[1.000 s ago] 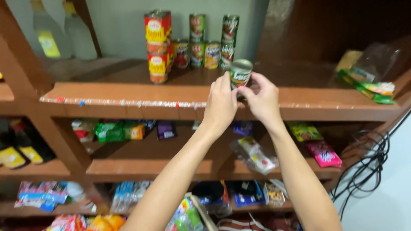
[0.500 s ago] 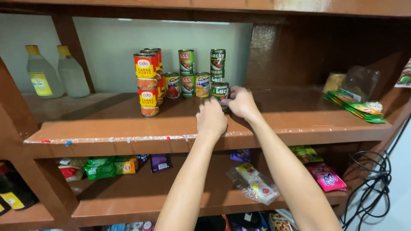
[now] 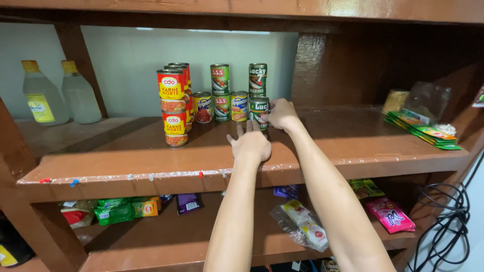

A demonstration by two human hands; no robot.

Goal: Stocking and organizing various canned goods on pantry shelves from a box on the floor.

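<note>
My right hand (image 3: 280,115) grips a green tin can (image 3: 258,111) that stands on the brown wooden shelf (image 3: 353,146), at the right end of a row of cans. My left hand (image 3: 250,143) rests flat on the shelf just in front of that can, fingers spread, holding nothing. To the left stand more cans: a second green can (image 3: 257,79) stacked behind, two green-and-red cans (image 3: 220,79), a yellow-labelled can (image 3: 239,105), another short can (image 3: 202,107) and a stack of red-and-yellow cans (image 3: 172,108).
Two clear bottles with yellow caps (image 3: 43,94) stand at the far left of the shelf. Green sachets (image 3: 422,130) and a clear bag (image 3: 428,100) lie at the right. The lower shelf holds snack packets (image 3: 388,214) and wrapped items (image 3: 302,226). Black cables (image 3: 448,221) hang at the right.
Both hands carried the green can up from the shelf's front edge to the back row. The left hand then let go and now lies flat on the shelf.
</note>
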